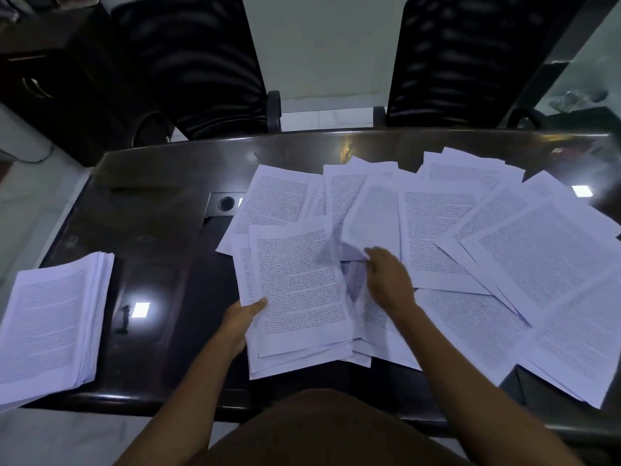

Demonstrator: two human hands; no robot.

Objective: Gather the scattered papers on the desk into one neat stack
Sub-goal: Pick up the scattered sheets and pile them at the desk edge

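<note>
Both arms extended: left hand [243, 317] grips gathered sheaf [299, 280]; right hand [389, 280] seemingly pinches blurred sheet [373, 216]

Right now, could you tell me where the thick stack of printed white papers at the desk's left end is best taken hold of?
Take the thick stack of printed white papers by its long right edge, coming from the right, I'd say: the sheets fan out there, showing an exposed side, and the bare dark glossy desk beside it leaves room for fingers.
</note>
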